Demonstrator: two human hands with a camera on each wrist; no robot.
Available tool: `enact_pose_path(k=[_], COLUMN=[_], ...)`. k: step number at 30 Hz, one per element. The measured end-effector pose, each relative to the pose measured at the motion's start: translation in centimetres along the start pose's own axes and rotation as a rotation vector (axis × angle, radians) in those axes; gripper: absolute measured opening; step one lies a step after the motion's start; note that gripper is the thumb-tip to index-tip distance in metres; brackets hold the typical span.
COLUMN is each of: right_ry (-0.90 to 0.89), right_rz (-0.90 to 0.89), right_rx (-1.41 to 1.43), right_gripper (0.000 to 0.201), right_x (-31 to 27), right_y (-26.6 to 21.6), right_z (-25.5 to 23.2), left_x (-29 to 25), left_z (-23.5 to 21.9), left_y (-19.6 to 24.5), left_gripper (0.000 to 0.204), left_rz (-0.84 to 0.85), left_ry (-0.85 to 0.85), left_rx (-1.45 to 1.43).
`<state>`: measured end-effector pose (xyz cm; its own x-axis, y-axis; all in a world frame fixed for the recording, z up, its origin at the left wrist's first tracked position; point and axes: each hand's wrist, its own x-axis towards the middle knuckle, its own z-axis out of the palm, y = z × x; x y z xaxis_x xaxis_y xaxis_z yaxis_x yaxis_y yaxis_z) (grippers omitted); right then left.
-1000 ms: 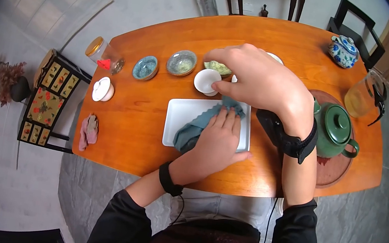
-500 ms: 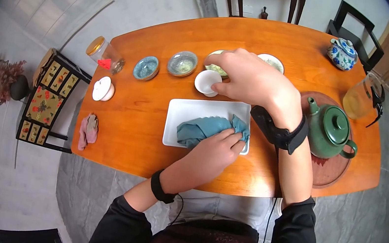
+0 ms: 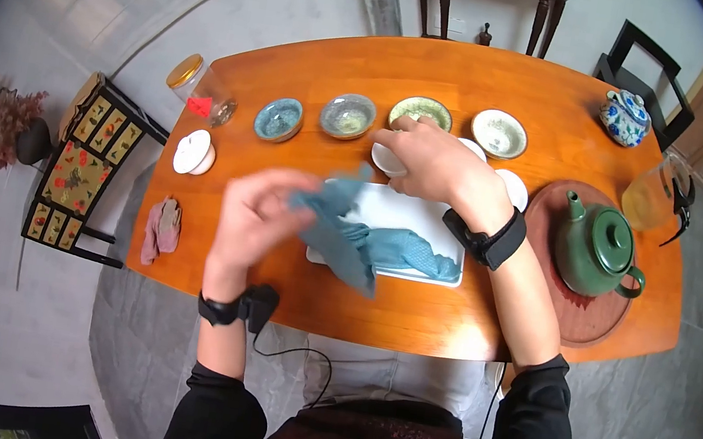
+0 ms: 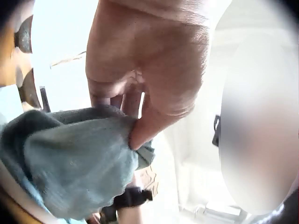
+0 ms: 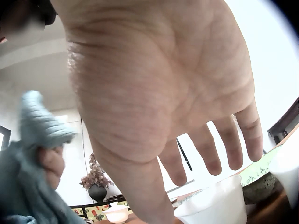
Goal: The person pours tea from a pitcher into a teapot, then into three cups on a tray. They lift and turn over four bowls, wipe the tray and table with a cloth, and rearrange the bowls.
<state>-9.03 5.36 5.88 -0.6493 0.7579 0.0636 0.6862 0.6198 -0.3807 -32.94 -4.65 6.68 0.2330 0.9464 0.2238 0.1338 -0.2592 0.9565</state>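
My left hand (image 3: 254,210) pinches one end of a teal cloth (image 3: 335,240) between thumb and fingers, lifted at the left of a white tray (image 3: 384,211); the other end lies on the tray. The left wrist view shows the thumb of that hand (image 4: 149,65) against the bunched cloth (image 4: 79,163). My right hand (image 3: 448,168) hovers at a small white cup (image 3: 385,161) behind the tray, fingers spread. In the right wrist view, this hand (image 5: 163,93) has its thumb beside the cup (image 5: 215,205); contact is unclear.
Four patterned bowls, including a blue one (image 3: 279,120), stand in a row behind. A green teapot (image 3: 601,247) sits on a round tray (image 3: 570,327) at right, near a glass pitcher (image 3: 646,200). At left are a lidded white cup (image 3: 195,153), a jar (image 3: 208,92) and a pink cloth (image 3: 161,231).
My left hand has moved left and up, pulling one end of the cloth off the tray, which lay folded under it before. My right hand stays by the white cup.
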Motion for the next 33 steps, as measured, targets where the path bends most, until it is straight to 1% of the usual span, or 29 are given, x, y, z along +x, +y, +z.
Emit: enact_pose_path(k=[1,2,3,5,6,7,8,9,11,12,13,14,16,17,18,19,21,23,25,26,28,29,31,32,33], right_ry=[-0.019,-0.023,-0.028,-0.037,-0.005,0.026,0.02,0.016,0.003,0.058,0.11,0.094,0.191,0.179,0.094,0.01,-0.02,-0.056,-0.069,-0.064,-0.061,-0.051,-0.041,-0.052,-0.064], right_rz=[0.003,0.001,0.009,0.016,0.02,0.023,0.021,0.034,0.05,0.029,0.007,0.005,-0.151,-0.153,-0.179,-0.204,-0.215,-0.236,-0.241,-0.237,-0.236,-0.24,-0.245,-0.236,-0.226], right_rx=[-0.002,-0.009,-0.019,-0.038,-0.033,-0.029,-0.039,-0.023,-0.012,0.019,0.054,0.056,0.162,0.162,0.187,0.212,0.214,0.192,0.19,0.184,0.177,0.175,0.171,0.161,0.152], right_gripper=[0.053,0.053,0.053,0.053,0.054,0.054,0.054,0.056,0.058,0.053,0.049,0.049,0.047,0.047,0.051,0.056,0.055,0.054,0.054,0.054,0.054,0.054,0.055,0.055,0.055], right_x=[0.2,0.3,0.5,0.7,0.7,0.7,0.6,0.5,0.3,0.2,0.1,0.0,0.0,0.0,0.0,0.0,0.0,0.1,0.2,0.3,0.3,0.3,0.4,0.4,0.4], right_y=[0.1,0.2,0.3,0.5,0.6,0.6,0.5,0.2,-0.2,-0.4,-0.7,-1.1,-2.0,-2.5,-3.0,-3.5,-4.4,-5.1,-5.2,-5.3,-5.3,-5.2,-5.2,-5.2,-5.2], right_z=[0.2,0.4,0.5,0.8,1.0,1.0,0.8,0.3,-0.3,-0.5,-0.6,-0.6,-0.8,-0.7,-0.5,-0.2,0.4,0.8,1.3,1.4,1.7,1.8,2.0,2.0,2.0], left_x=[1.0,1.8,2.8,4.3,4.7,5.0,5.2,5.3,5.2,5.3,5.1,4.9,4.7,4.7,4.4,3.9,3.1,3.1,3.2,3.3,3.4,3.3,3.2,3.0,2.6], left_z=[-1.2,-2.9,-3.5,-4.4,-4.8,-5.2,-5.7,-6.5,-8.0,-8.5,-8.9,-8.5,-9.1,-10.0,-10.7,-11.5,-12.2,-11.8,-11.5,-11.4,-11.3,-11.3,-11.5,-11.7,-12.0], left_y=[-1.7,-3.3,-3.3,-3.4,-3.5,-3.8,-4.1,-5.0,-7.2,-8.0,-8.9,-8.5,-9.1,-9.8,-10.3,-10.8,-9.7,-9.4,-9.4,-9.5,-9.7,-9.5,-9.0,-8.9,-8.8], left_gripper=[0.037,0.038,0.038,0.035,0.035,0.03,0.028,0.028,0.024,0.02,0.02,0.02,0.021,0.02,0.02,0.02,0.019,0.018,0.021,0.021,0.02,0.02,0.016,0.016,0.015], left_rz=[0.125,0.125,0.131,0.023,0.027,-0.006,-0.039,-0.036,-0.113,-0.142,-0.147,-0.131,-0.114,-0.011,0.097,0.095,0.118,0.14,0.167,0.169,0.164,0.166,0.17,0.173,0.174], left_ry=[0.011,0.118,0.123,0.326,0.33,0.321,0.311,0.315,0.421,0.464,0.473,0.514,0.565,0.544,0.518,0.526,0.101,0.133,0.195,0.2,0.101,0.104,0.071,0.072,0.058], left_rx=[-0.324,-0.44,-0.446,-0.668,-0.677,-0.727,-0.779,-0.788,-0.885,-0.94,-0.948,-0.896,-0.848,-0.985,-1.119,-1.123,-1.719,-1.75,-1.653,-1.655,-1.537,-1.538,-1.701,-1.702,-1.8])
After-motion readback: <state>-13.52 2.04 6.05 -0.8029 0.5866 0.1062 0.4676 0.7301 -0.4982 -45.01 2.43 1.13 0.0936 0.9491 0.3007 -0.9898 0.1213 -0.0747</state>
